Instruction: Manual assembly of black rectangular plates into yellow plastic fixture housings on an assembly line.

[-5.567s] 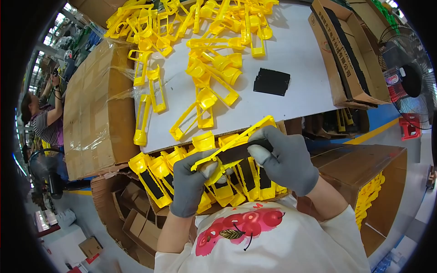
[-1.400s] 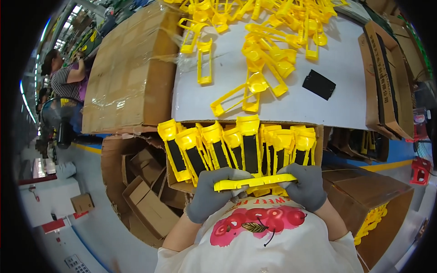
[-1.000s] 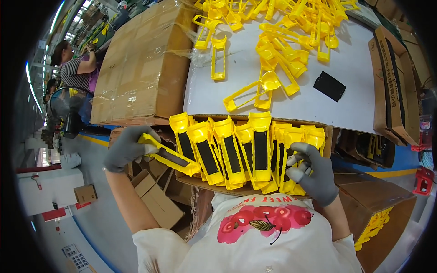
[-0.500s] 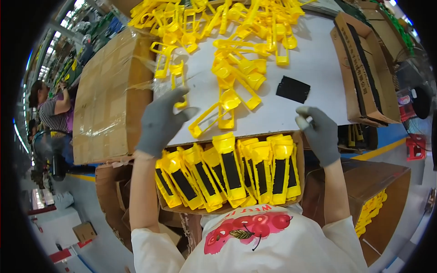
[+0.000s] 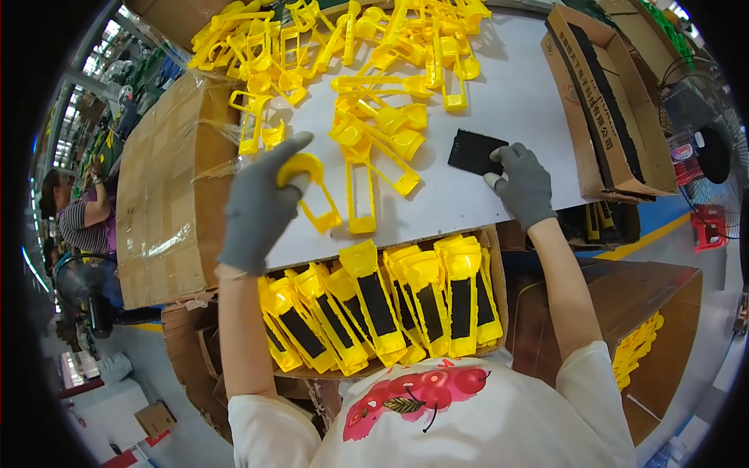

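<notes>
In my gloved left hand (image 5: 261, 207), closed between thumb and fingers, is a yellow plastic frame (image 5: 320, 207) with a rounded end, tilted above the white tabletop (image 5: 488, 74). My gloved right hand (image 5: 524, 186) has its fingers closed at the right edge of a black rectangular pad (image 5: 472, 152) lying on the table. Between the hands lie several loose yellow frames (image 5: 361, 195), overlapping one another. Just in front of me, an open cardboard box (image 5: 501, 273) holds a row of yellow frames with black strips (image 5: 377, 304) set in them.
A heap of yellow frames (image 5: 296, 47) covers the far side. A taped carton (image 5: 168, 187) stands at the left, and a long open box with black strips (image 5: 597, 101) at the right. Lower right, another carton (image 5: 663, 312) contains yellow parts. A person (image 5: 82, 210) sits far left.
My left hand has taken hold of a yellow frame and lifted it toward me. My right hand has moved up and left onto the black pad's edge. The whole view has shifted slightly.
</notes>
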`<state>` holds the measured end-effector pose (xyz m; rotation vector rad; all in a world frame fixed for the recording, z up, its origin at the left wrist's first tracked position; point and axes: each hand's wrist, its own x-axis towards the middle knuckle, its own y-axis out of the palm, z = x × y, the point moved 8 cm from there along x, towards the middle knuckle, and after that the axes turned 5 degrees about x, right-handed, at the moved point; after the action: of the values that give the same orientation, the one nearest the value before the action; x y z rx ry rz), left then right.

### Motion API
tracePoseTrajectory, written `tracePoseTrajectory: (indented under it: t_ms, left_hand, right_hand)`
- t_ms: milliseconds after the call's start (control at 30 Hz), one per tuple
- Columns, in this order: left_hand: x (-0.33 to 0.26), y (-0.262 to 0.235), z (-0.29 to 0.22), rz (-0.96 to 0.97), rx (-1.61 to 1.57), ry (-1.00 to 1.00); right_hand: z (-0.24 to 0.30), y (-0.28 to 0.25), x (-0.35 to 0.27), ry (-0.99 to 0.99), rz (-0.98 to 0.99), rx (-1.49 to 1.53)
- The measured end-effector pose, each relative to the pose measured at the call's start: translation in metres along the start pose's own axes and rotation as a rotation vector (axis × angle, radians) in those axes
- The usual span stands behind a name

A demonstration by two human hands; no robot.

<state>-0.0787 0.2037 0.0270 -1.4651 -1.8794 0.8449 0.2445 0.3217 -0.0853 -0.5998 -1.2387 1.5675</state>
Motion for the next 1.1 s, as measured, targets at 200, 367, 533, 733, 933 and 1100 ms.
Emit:
tracePoseTrajectory:
  t_ms: [200,367,533,733,933,1100]
  left_hand:
    - [-0.066,-0.050,0.019,-0.077,-0.594,-0.259]
    - [-0.127,-0.003,0.037,-0.125,-0.851,-0.446]
    - [-0.159,0.048,0.019,-0.021,-1.119,-0.561]
    - [-0.166,0.067,-0.004,0.019,-1.155,-0.576]
    - [-0.171,0.071,-0.010,0.045,-1.083,-0.599]
    - [-0.169,0.070,-0.015,0.076,-1.143,-0.577]
  right_hand:
    - [0.005,-0.009,-0.007,-0.039,-0.066,0.117]
    - [0.058,-0.052,-0.049,0.294,0.117,1.182]
    - [0.144,-0.070,-0.095,0.072,0.398,1.080]
    - [0.154,-0.067,-0.097,-0.057,0.300,0.843]
    - [0.153,-0.070,-0.097,-0.040,0.370,0.784]
    - [0.153,-0.071,-0.097,-0.039,0.385,0.822]
